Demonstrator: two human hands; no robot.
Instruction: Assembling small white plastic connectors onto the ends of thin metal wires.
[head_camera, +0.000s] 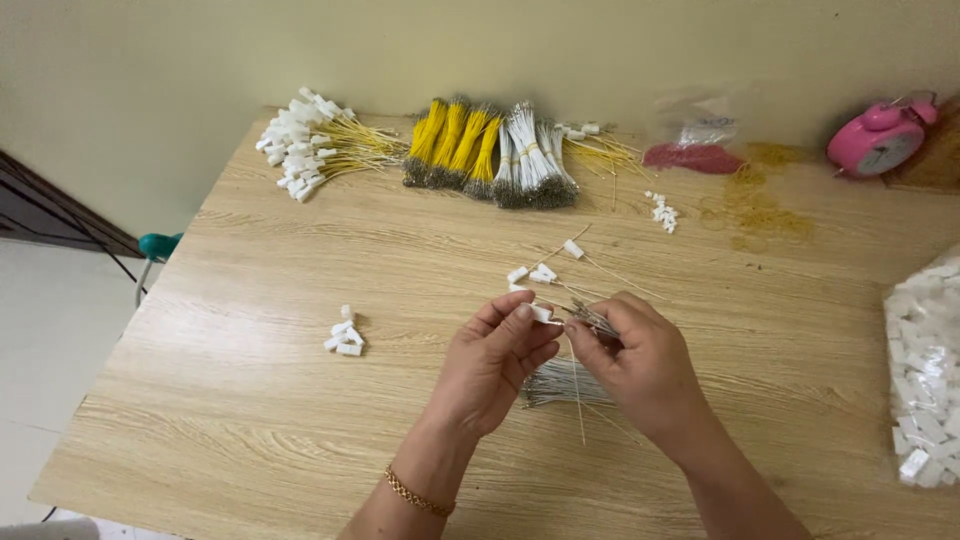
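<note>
Connectors (345, 340), small and white, lie loose left of our hands on the wooden table (250, 420). Our left hand (492, 365) pinches a white connector (541, 314); our right hand (640, 365) grips thin white wires (592, 318) beside it, hands nearly touching. Farther right we see a red bag (690, 157), a pink clock (878, 140) and a clear bag of white parts (925, 370).

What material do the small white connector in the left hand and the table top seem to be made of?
White connector: probably moulded plastic, opaque with a dull sheen. Table top: light wood or wood-look laminate; the streaky grain shows, but which one cannot be told.
</note>
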